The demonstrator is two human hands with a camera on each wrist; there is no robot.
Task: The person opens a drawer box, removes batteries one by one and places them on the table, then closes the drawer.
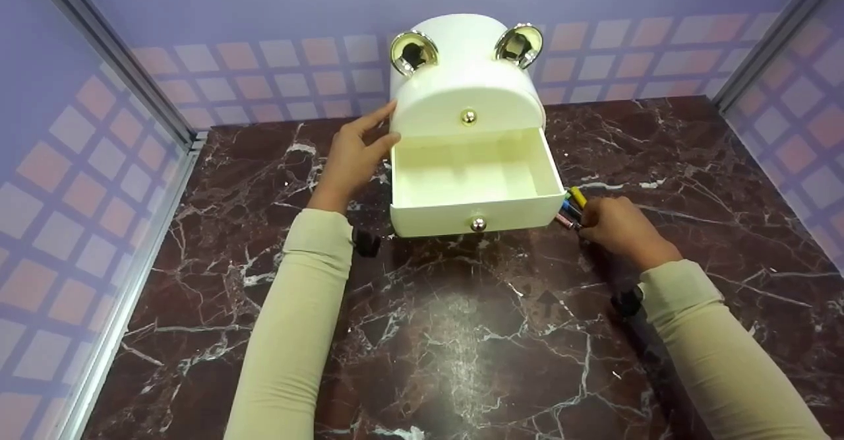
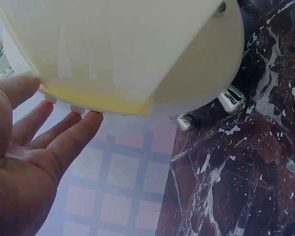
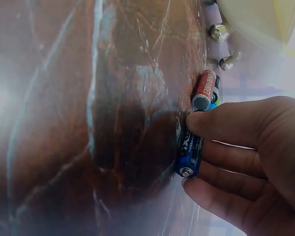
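Note:
A white drawer box (image 1: 428, 113) with two gold-rimmed knobs like eyes on top stands at the back, its lower drawer (image 1: 435, 219) pulled out and empty inside. With nearly straight fingers, my left hand (image 1: 353, 156) touches the box's left side; the thumb meets its front edge. Beside the drawer's right front corner, my right hand (image 1: 620, 225) pinches a blue battery (image 3: 191, 152) between thumb and fingers, low at the table. A red battery (image 3: 205, 88) lies just beyond it in the right wrist view. A yellow battery (image 1: 578, 196) is close to the right fingers.
The dark red marbled table (image 1: 461, 334) spreads in front of the box. A tiled purple wall (image 1: 283, 64) runs close behind, with side panels at left and right. Short shiny feet (image 2: 232, 100) hold the box off the table.

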